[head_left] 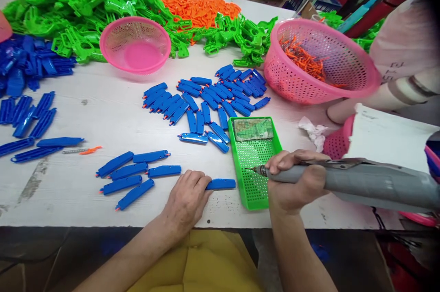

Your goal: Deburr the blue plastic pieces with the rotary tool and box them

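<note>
Closest to you are your two hands at the near edge of the white table (103,113). Your right hand (295,182) is wrapped tight around a grey electric screwdriver (360,182), its tip hanging over the green perforated tray (254,168), probably so screws are right under it. Your left hand (187,198) lies flat with fingers pressed down on one blue plastic piece (222,184), pinning it just left of the tray.

Big stuff sits at the far edge: a green parts heap (75,3), an orange parts pile (199,8), and two pink baskets (135,44) (323,60). Another person's arm (378,95) reaches in from the right.

A fanned batch of blue pieces (209,99) fills the middle, and a neat row (134,177) sits by your left hand. The only open room is left-centre, where a spring (73,151) and an orange bit (91,150) lie.
</note>
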`<control>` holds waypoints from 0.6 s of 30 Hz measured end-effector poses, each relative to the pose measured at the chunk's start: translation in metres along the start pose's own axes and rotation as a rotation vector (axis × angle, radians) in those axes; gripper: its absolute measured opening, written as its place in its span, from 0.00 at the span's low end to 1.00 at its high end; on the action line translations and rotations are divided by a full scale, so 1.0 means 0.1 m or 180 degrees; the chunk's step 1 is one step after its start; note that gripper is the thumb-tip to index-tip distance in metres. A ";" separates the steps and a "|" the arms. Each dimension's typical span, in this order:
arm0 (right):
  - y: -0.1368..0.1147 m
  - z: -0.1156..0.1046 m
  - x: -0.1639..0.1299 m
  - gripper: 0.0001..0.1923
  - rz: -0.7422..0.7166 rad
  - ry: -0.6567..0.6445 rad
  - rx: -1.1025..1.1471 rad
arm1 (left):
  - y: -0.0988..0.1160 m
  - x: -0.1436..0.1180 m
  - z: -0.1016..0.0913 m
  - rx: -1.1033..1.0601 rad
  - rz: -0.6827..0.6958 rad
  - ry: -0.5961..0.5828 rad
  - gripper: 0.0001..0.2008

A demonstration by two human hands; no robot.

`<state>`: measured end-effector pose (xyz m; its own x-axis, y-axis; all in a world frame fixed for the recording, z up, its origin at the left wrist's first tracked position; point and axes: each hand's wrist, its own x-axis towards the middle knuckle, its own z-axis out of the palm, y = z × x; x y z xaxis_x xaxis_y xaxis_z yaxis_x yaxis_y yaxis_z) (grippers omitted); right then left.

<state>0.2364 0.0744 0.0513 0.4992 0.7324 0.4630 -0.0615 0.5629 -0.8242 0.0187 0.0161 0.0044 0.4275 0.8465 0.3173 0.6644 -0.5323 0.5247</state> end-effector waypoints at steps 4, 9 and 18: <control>-0.01 -0.01 0.00 0.11 0.0006 -0.0011 -0.0038 | 0.00 0.00 0.01 -0.0032 -0.0019 -0.0005 0.09; 0.00 0.02 -0.01 0.10 -0.0098 -0.0117 -0.0055 | 0.00 0.00 0.01 -0.0017 0.0019 0.0044 0.09; -0.09 0.04 0.03 0.10 -0.0097 -0.0075 -0.0102 | 0.00 -0.01 -0.02 0.0090 -0.0072 0.0092 0.12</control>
<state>0.2352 0.0732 0.0610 0.4799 0.7242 0.4952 -0.0187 0.5728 -0.8195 0.0173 0.0150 0.0055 0.3946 0.8581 0.3287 0.6908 -0.5129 0.5097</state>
